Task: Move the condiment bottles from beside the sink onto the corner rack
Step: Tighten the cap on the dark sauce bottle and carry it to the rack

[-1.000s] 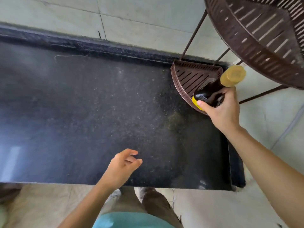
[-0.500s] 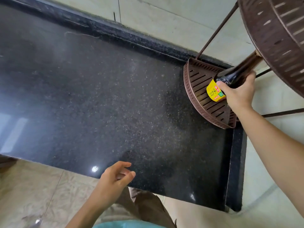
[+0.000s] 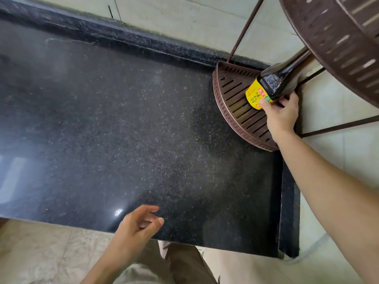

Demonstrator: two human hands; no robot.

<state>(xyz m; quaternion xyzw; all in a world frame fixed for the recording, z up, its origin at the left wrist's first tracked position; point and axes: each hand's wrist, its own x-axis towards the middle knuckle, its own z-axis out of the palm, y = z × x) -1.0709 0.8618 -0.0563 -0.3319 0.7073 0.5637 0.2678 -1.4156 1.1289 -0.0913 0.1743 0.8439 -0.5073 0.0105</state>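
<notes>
A dark condiment bottle (image 3: 272, 83) with a yellow label stands on the lower shelf (image 3: 231, 95) of the brown slotted corner rack. Its neck and cap are hidden behind the rack's upper shelf (image 3: 336, 44). My right hand (image 3: 281, 113) grips the bottle low on its body, thumb on the label. My left hand (image 3: 137, 228) hovers over the front edge of the black counter with its fingers loosely curled, holding nothing.
The speckled black granite counter (image 3: 123, 130) fills the left and middle of the view, with a raised lip along the tiled wall (image 3: 184, 15). Thin rack legs (image 3: 244, 29) rise from the corner. Pale floor tiles (image 3: 37, 253) lie below the counter edge.
The bottle has come down from a tilted carry above the rack onto the lower shelf, its cap now under the upper shelf. My left hand stays near the counter's front edge.
</notes>
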